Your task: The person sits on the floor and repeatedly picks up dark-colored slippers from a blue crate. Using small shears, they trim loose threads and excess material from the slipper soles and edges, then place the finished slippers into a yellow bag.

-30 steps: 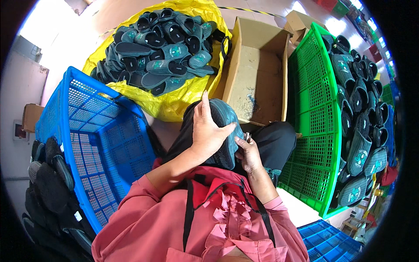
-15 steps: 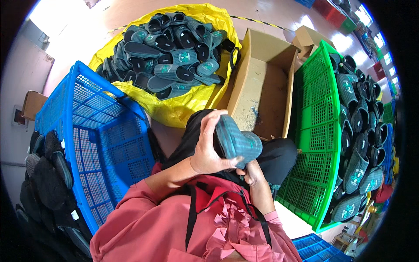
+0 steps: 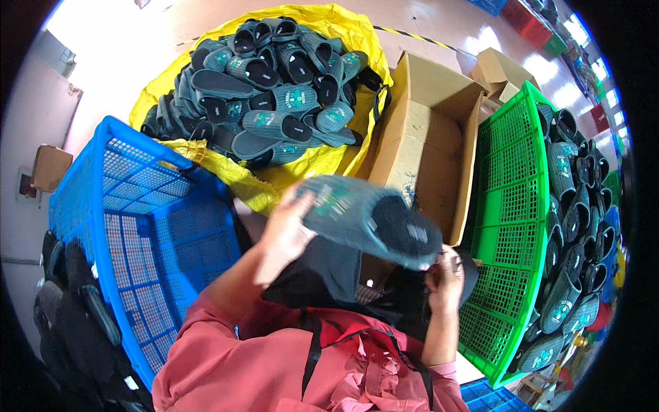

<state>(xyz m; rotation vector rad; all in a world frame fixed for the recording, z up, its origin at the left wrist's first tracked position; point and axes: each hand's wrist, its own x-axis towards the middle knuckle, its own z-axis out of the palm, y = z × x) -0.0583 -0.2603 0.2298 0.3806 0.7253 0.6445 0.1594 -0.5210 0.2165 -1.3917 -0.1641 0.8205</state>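
Note:
Over my lap, a dark grey-green slipper [image 3: 364,218] with a green print lies across both hands, its toe to the left and its black-lined opening to the right. My left hand [image 3: 288,225] grips the toe end, fingers wrapped at its edge. At the heel end, my right hand [image 3: 446,276] is closed on the rim with bent fingers. Motion smears the slipper a little. Just beyond it, a yellow sack [image 3: 274,184] holds a heap of similar slippers [image 3: 274,103].
A blue plastic crate [image 3: 134,275] stands at my left, with dark slippers [image 3: 75,309] outside it. Ahead to the right is an open cardboard box [image 3: 432,147] with scraps inside. The green crate wall [image 3: 504,226] rises at my right, with many slippers [image 3: 566,226] beyond.
The slipper has turned from sole-end up, bunched between my hands, to lying lengthwise with its opening showing. My right hand has moved right to the heel; my left hand has shifted left and down.

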